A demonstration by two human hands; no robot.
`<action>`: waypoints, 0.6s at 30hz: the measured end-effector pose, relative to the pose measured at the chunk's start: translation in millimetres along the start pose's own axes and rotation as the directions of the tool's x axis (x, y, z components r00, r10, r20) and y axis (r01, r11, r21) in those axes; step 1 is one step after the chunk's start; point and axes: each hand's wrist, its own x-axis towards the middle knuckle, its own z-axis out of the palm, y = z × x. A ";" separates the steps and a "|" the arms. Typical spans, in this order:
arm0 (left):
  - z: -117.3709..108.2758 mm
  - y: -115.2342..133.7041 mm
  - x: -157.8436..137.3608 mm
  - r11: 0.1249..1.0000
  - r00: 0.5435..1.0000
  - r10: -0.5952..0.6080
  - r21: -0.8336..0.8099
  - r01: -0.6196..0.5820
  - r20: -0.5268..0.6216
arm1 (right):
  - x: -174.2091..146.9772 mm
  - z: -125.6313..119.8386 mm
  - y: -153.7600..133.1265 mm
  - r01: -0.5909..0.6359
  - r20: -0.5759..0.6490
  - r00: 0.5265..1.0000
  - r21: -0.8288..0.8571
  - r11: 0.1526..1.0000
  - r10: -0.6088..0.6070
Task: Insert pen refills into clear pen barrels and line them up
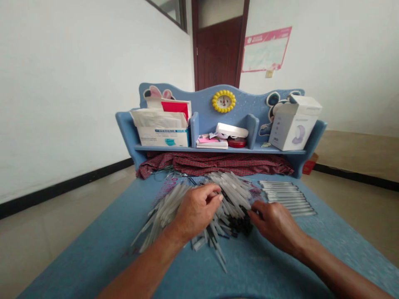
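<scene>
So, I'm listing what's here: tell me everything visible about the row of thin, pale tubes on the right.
The row of thin, translucent whitish tubes looks like plastic, with dark tips at the right-hand ends. They lie flat, side by side and roughly parallel, on the blue speckled tabletop, right of the loose heap of similar tubes. The bare right hand is at the near-left edge; whether it touches is unclear.

1 head-worn view, facing forward and down; near the hands (196, 209), above the desk (99, 253)
</scene>
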 end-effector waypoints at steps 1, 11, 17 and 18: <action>0.7 -0.2 -0.8 0.994 0.995 0.097 0.044 -0.096 -0.028 | -1.1 -2.9 -1.9 0.012 -0.022 1.000 0.038 0.999 -0.011; -4.9 3.8 -3.9 0.817 0.891 0.446 0.368 -0.445 0.087 | 4.0 -28.9 -28.5 0.245 -0.115 0.969 0.361 0.900 -0.218; -13.0 -7.3 0.2 0.801 0.926 0.372 0.482 -0.354 0.061 | 14.7 -17.1 -22.5 0.220 -0.085 0.976 0.328 0.919 -0.203; -13.9 -8.4 0.6 0.803 0.936 0.349 0.498 -0.326 0.049 | 14.4 -12.8 -22.6 0.238 -0.063 0.971 0.273 0.932 -0.230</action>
